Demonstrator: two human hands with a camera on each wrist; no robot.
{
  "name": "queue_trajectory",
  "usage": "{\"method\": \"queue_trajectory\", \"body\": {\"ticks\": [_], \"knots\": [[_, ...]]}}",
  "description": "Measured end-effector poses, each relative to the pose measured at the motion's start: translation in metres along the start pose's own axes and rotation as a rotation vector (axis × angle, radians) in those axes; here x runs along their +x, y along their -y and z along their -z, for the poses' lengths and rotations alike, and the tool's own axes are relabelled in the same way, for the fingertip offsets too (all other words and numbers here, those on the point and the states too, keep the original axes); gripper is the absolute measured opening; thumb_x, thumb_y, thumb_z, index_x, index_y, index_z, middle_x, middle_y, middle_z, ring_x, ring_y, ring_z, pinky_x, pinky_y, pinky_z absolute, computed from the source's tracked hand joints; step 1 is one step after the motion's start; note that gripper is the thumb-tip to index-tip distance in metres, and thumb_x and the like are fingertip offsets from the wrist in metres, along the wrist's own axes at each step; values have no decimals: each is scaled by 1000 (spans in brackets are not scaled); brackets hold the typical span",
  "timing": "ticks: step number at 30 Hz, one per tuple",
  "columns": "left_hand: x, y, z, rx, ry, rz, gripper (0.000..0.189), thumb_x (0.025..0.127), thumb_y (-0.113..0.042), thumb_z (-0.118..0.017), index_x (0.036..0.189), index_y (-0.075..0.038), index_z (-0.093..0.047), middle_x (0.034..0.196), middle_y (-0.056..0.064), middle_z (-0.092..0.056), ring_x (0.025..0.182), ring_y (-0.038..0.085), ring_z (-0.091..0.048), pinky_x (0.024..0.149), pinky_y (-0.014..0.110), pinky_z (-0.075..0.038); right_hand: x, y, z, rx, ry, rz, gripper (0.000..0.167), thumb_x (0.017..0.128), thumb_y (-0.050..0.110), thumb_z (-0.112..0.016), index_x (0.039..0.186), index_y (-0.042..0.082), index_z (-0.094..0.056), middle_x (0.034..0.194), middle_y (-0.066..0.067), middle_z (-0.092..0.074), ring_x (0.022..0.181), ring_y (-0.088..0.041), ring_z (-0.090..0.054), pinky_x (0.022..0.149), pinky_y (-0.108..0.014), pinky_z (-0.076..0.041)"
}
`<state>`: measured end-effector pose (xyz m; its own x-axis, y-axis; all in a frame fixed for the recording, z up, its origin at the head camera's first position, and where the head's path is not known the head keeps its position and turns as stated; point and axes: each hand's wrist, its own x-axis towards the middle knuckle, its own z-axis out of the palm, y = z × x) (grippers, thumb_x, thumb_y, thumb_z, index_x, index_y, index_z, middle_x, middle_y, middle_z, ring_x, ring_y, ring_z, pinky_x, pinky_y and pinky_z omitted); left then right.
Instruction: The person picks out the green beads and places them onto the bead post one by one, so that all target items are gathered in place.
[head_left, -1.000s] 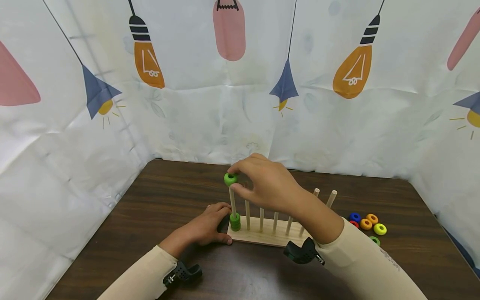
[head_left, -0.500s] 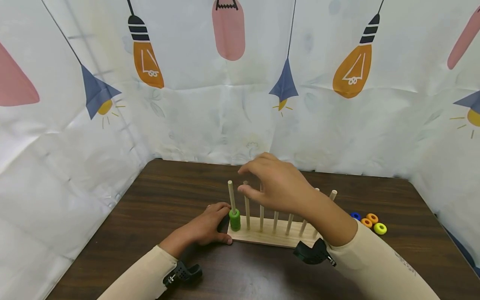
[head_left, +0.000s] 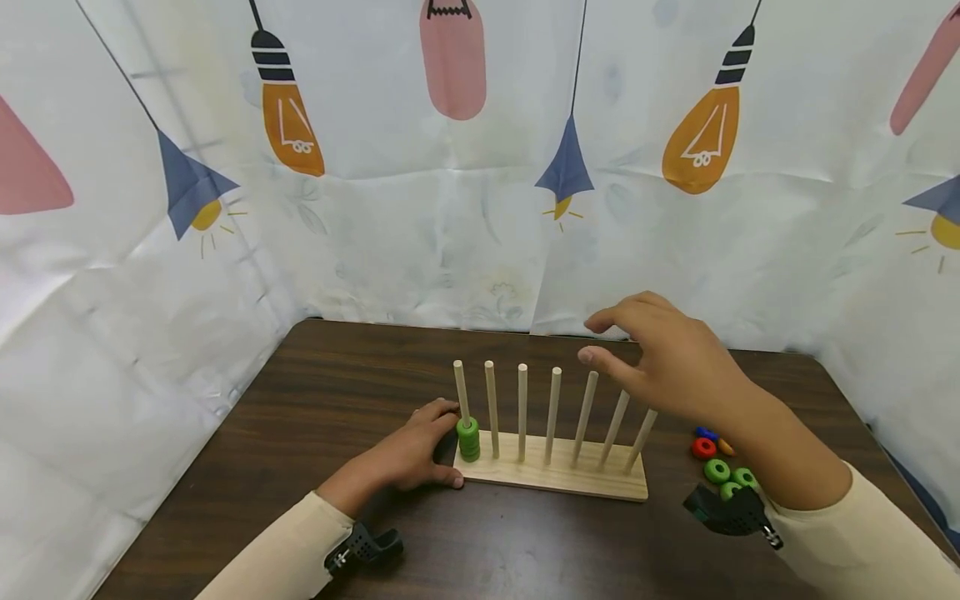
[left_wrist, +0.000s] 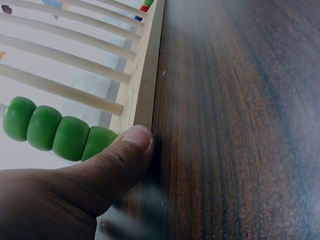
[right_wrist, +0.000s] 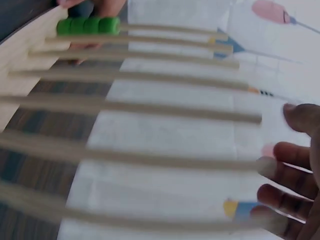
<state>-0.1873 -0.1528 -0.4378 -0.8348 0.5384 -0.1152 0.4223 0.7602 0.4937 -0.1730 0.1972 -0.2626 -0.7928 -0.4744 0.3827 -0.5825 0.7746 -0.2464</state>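
A wooden peg board with several upright pegs lies across the middle of the table. Its leftmost peg carries a stack of several green beads, which also shows in the left wrist view as green beads. My left hand grips the board's left end, thumb at the front edge and the other fingers behind. Above the board's right end, my right hand is in the air, holding nothing, thumb and fingers apart. In the right wrist view its fingers are near the peg tips.
Loose beads lie on the dark wood-grain table right of the board: a red bead, a blue bead, an orange bead and several green beads. My right forearm covers part of that area. A printed white curtain surrounds the table.
My right hand let a green bead drop onto the leftmost peg's stack, then moved right across the board. My left hand has stayed at the board's end.
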Motion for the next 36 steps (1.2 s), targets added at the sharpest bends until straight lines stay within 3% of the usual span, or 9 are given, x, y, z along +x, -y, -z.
{"method": "queue_trajectory", "body": {"ticks": [5, 13, 18, 21, 28, 32, 36], "knots": [[2, 2, 0, -18, 9, 8, 87, 80, -40, -89, 148, -2, -49, 161, 19, -34, 152, 40, -21, 120, 61, -19, -19, -20, 9, 8, -66, -31, 29, 98, 36, -72, 119, 16, -71, 118, -2, -68, 104, -23, -61, 78, -49, -54], [4, 2, 1, -14, 28, 51, 97, 80, -42, -89, 155, -2, -42, 163, 16, -33, 153, 36, -21, 121, 58, -17, -53, -55, 17, 16, -117, -81, 20, 105, 25, -62, 121, 16, -70, 123, -4, -64, 97, -21, -61, 73, -47, -50], [3, 3, 0, -19, 29, 63, 101, 80, -43, -89, 158, -3, -37, 164, 15, -32, 153, 34, -21, 122, 58, -17, -71, -76, 16, -4, -146, -79, 20, 107, 16, -56, 120, 12, -71, 116, -4, -67, 100, -21, -58, 76, -35, -44], [2, 4, 0, -21, 31, 60, 101, 80, -42, -88, 158, -3, -37, 164, 15, -32, 154, 34, -20, 122, 57, -16, -82, -87, 13, -9, -135, -82, 21, 107, 14, -56, 120, 9, -71, 115, -6, -69, 106, -26, -58, 80, -35, -40], [1, 5, 0, -25, 35, 49, 100, 81, -42, -88, 159, -5, -36, 165, 14, -30, 154, 34, -19, 122, 57, -15, -108, -108, 8, -14, -8, -173, 26, 108, 20, -55, 126, 5, -68, 120, -15, -67, 110, -37, -56, 80, -55, -44], [1, 5, 0, -21, 35, 44, 100, 82, -42, -87, 159, -6, -35, 165, 14, -30, 154, 34, -18, 122, 56, -15, -122, -116, 4, -14, 47, -235, 30, 107, 25, -58, 127, 5, -66, 119, -15, -66, 104, -35, -60, 76, -55, -50], [1, 5, -1, -16, 35, 41, 99, 82, -42, -87, 159, -6, -35, 165, 13, -30, 154, 33, -18, 122, 56, -15, -134, -124, -2, -33, 75, -272, 35, 104, 30, -64, 126, 3, -67, 116, -15, -68, 91, -28, -63, 68, -45, -52]]}}
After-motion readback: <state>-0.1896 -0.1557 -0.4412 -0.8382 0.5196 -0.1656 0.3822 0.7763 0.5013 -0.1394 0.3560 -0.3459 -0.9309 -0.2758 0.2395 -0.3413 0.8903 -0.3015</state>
